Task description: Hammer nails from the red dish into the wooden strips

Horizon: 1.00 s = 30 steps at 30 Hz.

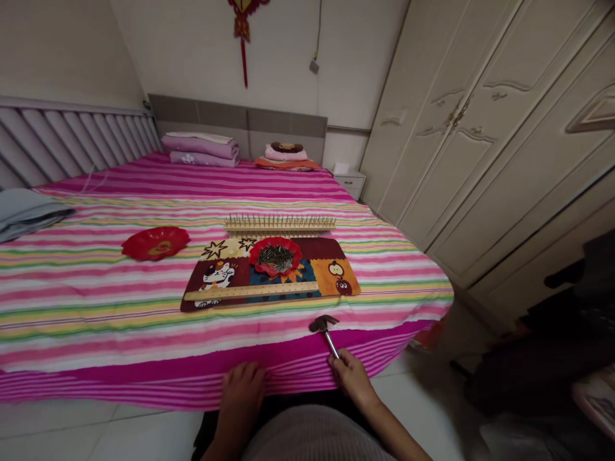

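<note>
We are holding a hammer [329, 338] by its handle in our right hand [353, 379], at the near edge of the bed [144, 342]. That grip is closing around the handle, while the hammer's head is pointing away from us and its claw is turning toward the right. We are resting our left hand [244, 385] palm down at the bed's edge, its fingers lying close together and bending slightly; we cannot tell whether its grip is pinching any of the striped cloth.

Beyond the hammer, a patterned mat [321, 248] is lying on the bed, showing a cat on its left part and apples on its right. A pale wooden strip [254, 291], dotted along its length, is lying across the near part of the mat. Behind that strip, a red scalloped bowl [296, 248] is sitting on the mat and holding a heap of nails [273, 257]. Just past the mat, a wooden piece [281, 224] is bristling with a long line of upright nails, and more wood is showing along its near side. To the left of the mat, well apart from the hammer, a red dish [139, 246] with a gold-coloured shape in it is resting on the bed.

Grey folded cloth [29, 210] is lying at the far left. Folded purple bedding [204, 150] and a pink and orange stack [287, 155] are sitting near the headboard [206, 112], and a pale wardrobe [427, 137] is standing along the right side.
</note>
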Motion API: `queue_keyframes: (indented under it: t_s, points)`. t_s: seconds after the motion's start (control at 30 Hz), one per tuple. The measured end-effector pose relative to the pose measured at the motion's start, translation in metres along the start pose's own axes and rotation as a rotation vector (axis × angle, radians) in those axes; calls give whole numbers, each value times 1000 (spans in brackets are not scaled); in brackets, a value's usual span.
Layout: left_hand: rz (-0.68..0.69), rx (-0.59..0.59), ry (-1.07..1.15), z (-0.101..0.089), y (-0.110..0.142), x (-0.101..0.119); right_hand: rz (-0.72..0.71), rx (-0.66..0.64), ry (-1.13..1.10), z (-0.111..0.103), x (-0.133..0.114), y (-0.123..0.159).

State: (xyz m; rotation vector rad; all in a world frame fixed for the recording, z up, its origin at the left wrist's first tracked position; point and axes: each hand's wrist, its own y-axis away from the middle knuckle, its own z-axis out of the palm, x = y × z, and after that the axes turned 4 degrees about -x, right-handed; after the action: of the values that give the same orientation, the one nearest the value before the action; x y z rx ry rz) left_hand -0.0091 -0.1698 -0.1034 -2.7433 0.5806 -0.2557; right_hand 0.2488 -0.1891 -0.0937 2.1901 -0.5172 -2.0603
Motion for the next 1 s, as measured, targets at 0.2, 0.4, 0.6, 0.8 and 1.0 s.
queue_keyframes:
  t_s: [0.2, 0.4, 0.6, 0.8, 1.0]
  points:
    - [25, 89, 58, 5, 6, -5, 21, -12, -76, 2, 3, -5]
    - [30, 122, 109, 8, 7, -7, 90, -58, -142, 1, 0, -9]
    - [34, 104, 93, 8, 7, -7, 132, -86, -188, -3, 0, -11]
    - [122, 100, 28, 9, 7, -15, 145, -100, -216, -4, 0, -12]
    - [89, 71, 34, 9, 8, -13, 148, -117, -237, -6, -3, -12]
